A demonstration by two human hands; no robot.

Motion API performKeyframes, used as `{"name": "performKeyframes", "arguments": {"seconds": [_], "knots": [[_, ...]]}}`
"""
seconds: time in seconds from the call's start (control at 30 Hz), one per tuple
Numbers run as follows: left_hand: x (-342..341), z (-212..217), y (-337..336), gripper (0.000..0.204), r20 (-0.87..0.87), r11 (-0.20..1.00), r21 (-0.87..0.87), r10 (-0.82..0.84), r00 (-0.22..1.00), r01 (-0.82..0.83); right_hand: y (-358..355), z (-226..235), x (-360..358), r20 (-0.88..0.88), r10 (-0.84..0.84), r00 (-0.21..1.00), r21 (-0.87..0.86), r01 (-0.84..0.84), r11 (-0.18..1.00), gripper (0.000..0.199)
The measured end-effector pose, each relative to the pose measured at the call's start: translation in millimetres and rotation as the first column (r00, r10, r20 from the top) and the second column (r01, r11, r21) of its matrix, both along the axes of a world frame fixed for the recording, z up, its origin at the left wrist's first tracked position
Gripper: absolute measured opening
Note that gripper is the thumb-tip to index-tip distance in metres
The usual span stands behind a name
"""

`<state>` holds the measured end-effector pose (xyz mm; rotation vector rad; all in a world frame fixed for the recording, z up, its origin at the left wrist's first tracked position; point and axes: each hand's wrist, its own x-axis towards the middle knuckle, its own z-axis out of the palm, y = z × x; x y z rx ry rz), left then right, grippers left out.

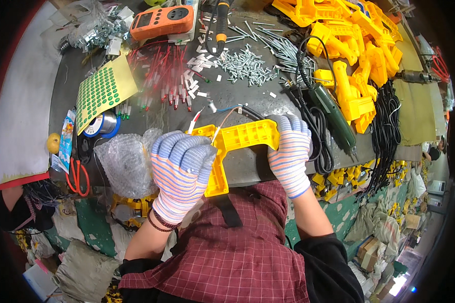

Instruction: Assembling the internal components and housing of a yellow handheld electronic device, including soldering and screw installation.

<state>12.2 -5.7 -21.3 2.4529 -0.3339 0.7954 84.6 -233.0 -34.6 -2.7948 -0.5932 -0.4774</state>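
A yellow plastic tool housing half [245,140] is held at the table's near edge, its ribbed hollow inside facing up. My left hand [183,164], in a striped knit glove, is closed on the housing's left end. My right hand [290,151], gloved alike, grips the handle's right end; its fingertips are partly hidden. Just behind the housing, a black cable [251,112] ends in blue and brown wires [226,118]. The brown wire runs down toward my left fingers. A short wire with a white sleeve [194,121] sticks up beside that hand.
Behind lie screws [245,65], red-wired indicator lights [174,76] and an orange meter [162,22]. A green electric screwdriver [333,118], black cords [387,131] and piled yellow housings [356,96] stand right. Bubble wrap [126,164], solder spool [103,124] and a sticker sheet [106,91] lie left.
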Motion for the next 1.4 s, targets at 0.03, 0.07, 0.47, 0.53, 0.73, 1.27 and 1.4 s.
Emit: {"name": "performKeyframes", "arguments": {"seconds": [0.03,0.07,0.47,0.53,0.73,1.27,1.4], "knots": [[-1,1,0,0.02,-0.004,1.0,0.022,0.003,1.0,-0.003,1,2,-4,0.005,-0.014,1.0,-0.012,0.014,1.0,0.046],[-2,1,0,0.021,-0.008,0.999,0.042,0.005,1.0,-0.005,1,3,-10,0.01,-0.028,1.0,-0.024,0.028,0.999,0.049],[-19,14,9,0.032,0.003,0.999,0.005,0.054,0.999,-0.054,2,9,-50,-0.181,0.085,0.98,0.177,-0.052,0.983,0.081],[-28,22,15,0.031,-0.025,0.998,-0.042,0.035,0.999,-0.036,-6,5,-53,-0.092,0.13,0.987,0.184,-0.112,0.977,0.079],[-92,45,121,0.034,0.008,0.799,0.01,0.602,0.799,-0.602,-17,20,-68,0.101,0.087,0.991,0.364,-0.118,0.924,0.066],[135,37,261,0.039,-0.489,0.762,0.289,0.638,0.595,-0.58,-7,26,-74,-0.044,0.132,0.99,0.429,-0.101,0.898,0.046],[141,26,292,0.029,-0.296,0.722,0.198,0.688,0.662,-0.662,-3,34,-75,-0.084,0.11,0.99,0.484,-0.056,0.873,0.039]]}}
